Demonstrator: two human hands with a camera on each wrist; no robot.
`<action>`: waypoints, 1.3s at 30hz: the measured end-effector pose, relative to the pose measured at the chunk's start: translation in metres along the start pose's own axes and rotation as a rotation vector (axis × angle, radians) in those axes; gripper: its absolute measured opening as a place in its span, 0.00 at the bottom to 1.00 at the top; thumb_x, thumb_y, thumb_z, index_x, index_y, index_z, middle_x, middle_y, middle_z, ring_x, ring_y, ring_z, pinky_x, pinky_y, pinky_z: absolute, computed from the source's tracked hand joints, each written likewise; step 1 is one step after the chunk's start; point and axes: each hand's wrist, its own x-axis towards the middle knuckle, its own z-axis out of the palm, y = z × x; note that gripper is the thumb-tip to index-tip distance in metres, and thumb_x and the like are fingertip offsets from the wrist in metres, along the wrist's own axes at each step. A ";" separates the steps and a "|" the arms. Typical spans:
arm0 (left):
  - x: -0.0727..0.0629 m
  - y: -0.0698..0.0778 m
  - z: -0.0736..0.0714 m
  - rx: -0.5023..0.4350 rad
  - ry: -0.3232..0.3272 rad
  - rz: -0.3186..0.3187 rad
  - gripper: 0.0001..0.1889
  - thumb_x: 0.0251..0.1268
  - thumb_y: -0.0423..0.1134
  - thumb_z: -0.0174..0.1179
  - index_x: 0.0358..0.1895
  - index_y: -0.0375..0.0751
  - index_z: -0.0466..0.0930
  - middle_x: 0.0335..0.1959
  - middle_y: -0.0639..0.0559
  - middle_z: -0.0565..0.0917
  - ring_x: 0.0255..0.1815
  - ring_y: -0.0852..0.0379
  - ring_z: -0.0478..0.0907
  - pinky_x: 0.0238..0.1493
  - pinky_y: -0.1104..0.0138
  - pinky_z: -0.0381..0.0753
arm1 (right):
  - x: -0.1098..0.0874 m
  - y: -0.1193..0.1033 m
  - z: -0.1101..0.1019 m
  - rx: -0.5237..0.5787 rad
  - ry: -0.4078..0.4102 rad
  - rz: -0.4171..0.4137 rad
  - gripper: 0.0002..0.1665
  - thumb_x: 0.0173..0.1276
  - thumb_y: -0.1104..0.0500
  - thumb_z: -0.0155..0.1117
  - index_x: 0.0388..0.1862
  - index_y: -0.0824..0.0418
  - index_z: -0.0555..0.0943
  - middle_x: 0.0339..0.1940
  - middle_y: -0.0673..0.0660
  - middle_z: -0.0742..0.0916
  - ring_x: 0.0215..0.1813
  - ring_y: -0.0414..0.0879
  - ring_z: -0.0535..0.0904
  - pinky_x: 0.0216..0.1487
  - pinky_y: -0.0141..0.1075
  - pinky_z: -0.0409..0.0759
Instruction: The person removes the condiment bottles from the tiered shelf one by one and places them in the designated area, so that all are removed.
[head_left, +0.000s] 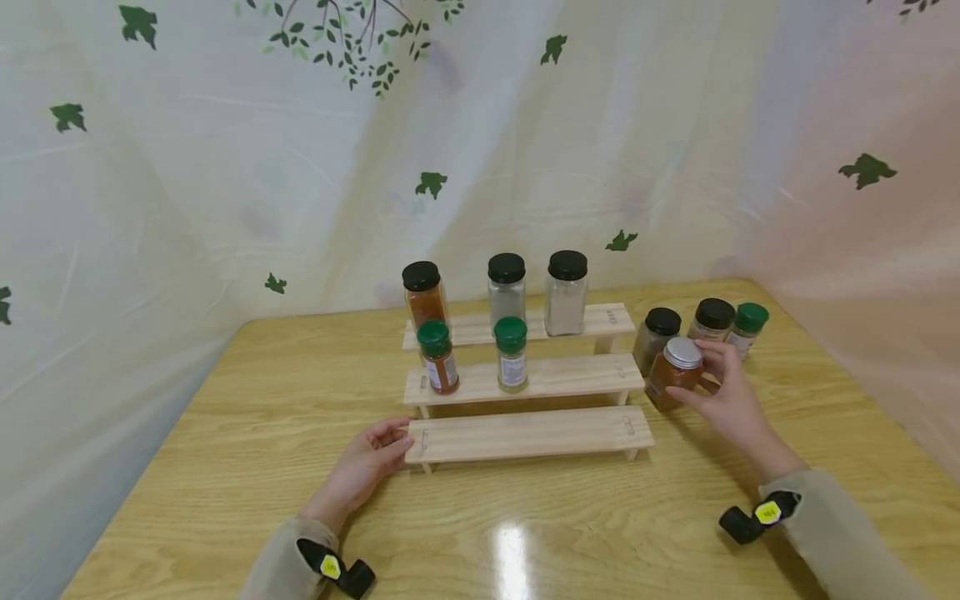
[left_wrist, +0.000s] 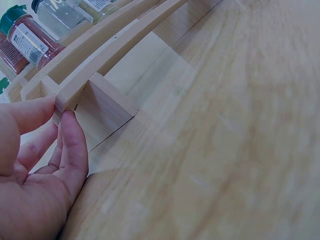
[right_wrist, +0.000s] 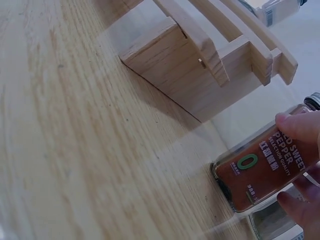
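A three-tier wooden spice rack [head_left: 525,433] stands on the table. My left hand [head_left: 363,462] pinches the left end of its lowest step, thumb above and fingertips below, as the left wrist view shows. To the right of the rack my right hand [head_left: 731,400] grips a square glass jar of red sweet pepper powder [right_wrist: 255,162] between thumb and fingers. This jar has a silver lid [head_left: 683,353], and its base is close to the tabletop. Right behind it stands a black-lidded jar [head_left: 654,337], partly hidden by it.
On the top step are three black-lidded jars, one with orange-red spice [head_left: 424,302]. The middle step bears two green-capped bottles, a red one [head_left: 441,367] and a pale one [head_left: 512,367]. Another black-lidded jar [head_left: 712,317] and a green-capped bottle [head_left: 748,325] stand beyond my right hand.
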 end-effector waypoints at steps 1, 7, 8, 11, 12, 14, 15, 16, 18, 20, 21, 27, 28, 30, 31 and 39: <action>0.000 0.000 0.000 0.002 0.001 -0.001 0.23 0.69 0.31 0.52 0.64 0.27 0.63 0.39 0.54 0.72 0.36 0.65 0.71 0.37 0.74 0.75 | 0.000 0.000 -0.001 -0.002 0.001 0.001 0.42 0.57 0.70 0.68 0.64 0.71 0.53 0.57 0.66 0.73 0.50 0.19 0.61 0.54 0.42 0.77; 0.001 0.002 0.001 0.013 0.008 -0.004 0.23 0.69 0.31 0.52 0.64 0.28 0.63 0.38 0.55 0.72 0.35 0.65 0.70 0.37 0.74 0.75 | 0.001 -0.001 -0.005 0.016 0.003 0.008 0.40 0.59 0.65 0.68 0.64 0.68 0.56 0.52 0.43 0.71 0.51 0.20 0.63 0.47 0.17 0.69; 0.001 0.002 0.001 0.013 0.008 -0.005 0.23 0.69 0.31 0.52 0.64 0.28 0.63 0.38 0.55 0.72 0.35 0.65 0.70 0.37 0.74 0.75 | 0.001 -0.002 -0.006 0.023 0.009 0.005 0.40 0.59 0.65 0.68 0.64 0.68 0.56 0.52 0.40 0.70 0.51 0.20 0.63 0.48 0.16 0.68; 0.001 0.001 0.001 0.010 0.007 -0.010 0.22 0.69 0.31 0.52 0.64 0.28 0.64 0.38 0.55 0.72 0.35 0.65 0.70 0.37 0.74 0.75 | 0.002 -0.003 -0.009 0.054 0.036 -0.009 0.38 0.59 0.67 0.68 0.63 0.69 0.59 0.50 0.35 0.70 0.51 0.21 0.65 0.49 0.14 0.67; 0.001 0.000 0.001 0.010 0.006 -0.011 0.22 0.69 0.30 0.52 0.64 0.27 0.64 0.38 0.55 0.72 0.35 0.65 0.70 0.37 0.74 0.75 | 0.002 -0.005 -0.011 0.064 0.046 -0.017 0.37 0.59 0.68 0.68 0.63 0.69 0.59 0.50 0.34 0.71 0.52 0.21 0.66 0.50 0.14 0.67; 0.001 0.000 0.001 0.009 0.005 -0.011 0.22 0.69 0.31 0.52 0.64 0.27 0.64 0.39 0.54 0.72 0.36 0.65 0.71 0.37 0.74 0.75 | 0.003 -0.008 -0.014 0.078 0.065 -0.034 0.37 0.59 0.69 0.68 0.63 0.68 0.60 0.50 0.33 0.72 0.53 0.22 0.67 0.52 0.13 0.66; 0.001 0.000 0.001 0.008 0.005 -0.011 0.22 0.69 0.31 0.52 0.64 0.27 0.64 0.39 0.54 0.72 0.36 0.65 0.71 0.38 0.74 0.75 | 0.003 -0.010 -0.016 0.086 0.075 -0.046 0.36 0.58 0.69 0.67 0.63 0.67 0.61 0.51 0.33 0.73 0.53 0.22 0.67 0.52 0.14 0.66; 0.001 -0.001 0.001 0.010 0.005 -0.010 0.22 0.69 0.31 0.52 0.64 0.27 0.64 0.39 0.54 0.72 0.36 0.65 0.71 0.38 0.74 0.75 | 0.003 -0.012 -0.018 0.090 0.083 -0.058 0.36 0.58 0.70 0.67 0.62 0.67 0.61 0.51 0.34 0.73 0.54 0.23 0.67 0.53 0.13 0.66; 0.001 -0.001 0.001 0.009 0.005 -0.009 0.22 0.69 0.31 0.52 0.64 0.27 0.63 0.39 0.54 0.72 0.36 0.65 0.71 0.38 0.74 0.75 | 0.003 -0.018 -0.021 0.090 0.109 -0.078 0.35 0.58 0.71 0.67 0.62 0.66 0.62 0.52 0.34 0.73 0.55 0.24 0.67 0.55 0.13 0.64; 0.001 -0.001 0.001 0.006 0.005 -0.007 0.23 0.69 0.31 0.52 0.64 0.27 0.63 0.39 0.55 0.72 0.36 0.65 0.71 0.38 0.74 0.75 | 0.002 -0.025 -0.023 0.084 0.138 -0.096 0.34 0.57 0.72 0.67 0.61 0.66 0.63 0.53 0.34 0.73 0.57 0.24 0.67 0.57 0.13 0.63; 0.001 -0.001 0.000 0.005 0.004 -0.006 0.23 0.69 0.31 0.52 0.64 0.27 0.63 0.38 0.55 0.72 0.35 0.65 0.71 0.38 0.74 0.75 | 0.002 -0.028 -0.023 0.079 0.150 -0.104 0.34 0.57 0.72 0.67 0.61 0.65 0.64 0.53 0.34 0.73 0.58 0.23 0.66 0.57 0.13 0.62; 0.001 -0.001 -0.001 -0.004 0.007 -0.001 0.23 0.69 0.31 0.52 0.64 0.27 0.63 0.38 0.55 0.72 0.35 0.66 0.71 0.38 0.74 0.75 | 0.002 -0.052 -0.019 0.094 0.182 -0.166 0.33 0.54 0.75 0.68 0.59 0.70 0.68 0.54 0.33 0.74 0.59 0.23 0.68 0.58 0.15 0.63; 0.001 -0.001 -0.001 -0.004 0.008 -0.002 0.23 0.69 0.31 0.52 0.64 0.27 0.63 0.38 0.55 0.72 0.35 0.66 0.71 0.38 0.74 0.75 | 0.002 -0.057 -0.018 0.107 0.182 -0.177 0.33 0.53 0.76 0.67 0.58 0.70 0.68 0.54 0.33 0.75 0.59 0.24 0.68 0.58 0.16 0.64; 0.001 -0.001 -0.001 -0.007 0.011 -0.003 0.23 0.69 0.31 0.52 0.64 0.27 0.63 0.38 0.55 0.72 0.35 0.66 0.71 0.38 0.74 0.75 | 0.002 -0.065 -0.013 0.121 0.173 -0.195 0.32 0.53 0.77 0.67 0.58 0.72 0.68 0.53 0.32 0.75 0.59 0.24 0.69 0.58 0.16 0.65; 0.001 -0.001 -0.001 -0.007 0.009 -0.002 0.23 0.69 0.31 0.52 0.64 0.27 0.63 0.38 0.55 0.72 0.35 0.65 0.71 0.38 0.74 0.75 | 0.002 -0.069 -0.010 0.131 0.165 -0.205 0.32 0.52 0.78 0.67 0.57 0.72 0.69 0.53 0.33 0.75 0.59 0.24 0.69 0.58 0.17 0.65; 0.002 -0.002 -0.002 0.002 0.003 -0.005 0.22 0.69 0.31 0.52 0.64 0.27 0.63 0.38 0.55 0.72 0.35 0.65 0.71 0.37 0.74 0.75 | 0.002 -0.092 0.012 0.180 0.119 -0.276 0.30 0.50 0.81 0.66 0.53 0.75 0.70 0.53 0.33 0.75 0.61 0.26 0.69 0.60 0.18 0.65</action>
